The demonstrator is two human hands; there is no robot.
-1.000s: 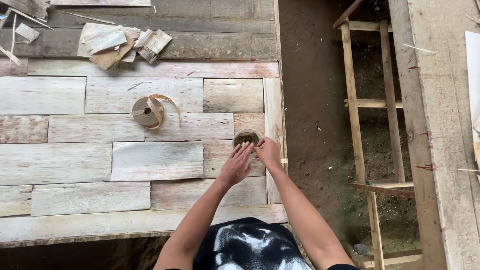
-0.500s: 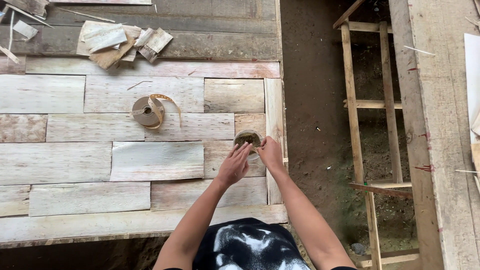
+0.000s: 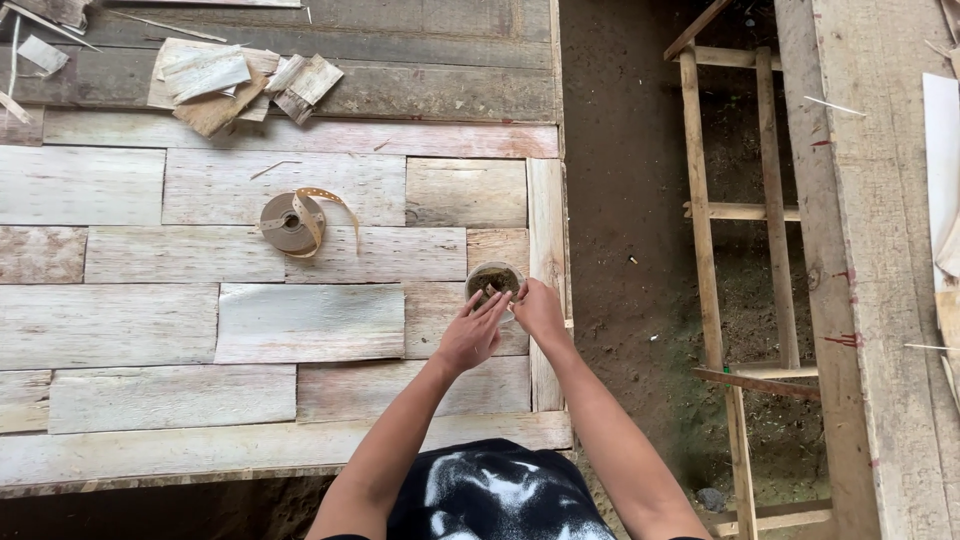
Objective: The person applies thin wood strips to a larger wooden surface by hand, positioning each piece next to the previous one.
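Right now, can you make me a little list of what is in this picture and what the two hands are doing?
place: a wooden platform of pale veneer sheets, with bare dirt ground beside it
left hand: fingers reach into a small round container
right hand: holds the container's side
container: stands on the sheets and holds dark bits, too small to tell what
roll of tape: lies flat to the left of the hands, its loose end curling out
wood scraps: piled at the far edge
wooden ladder frame: on the dirt to the right
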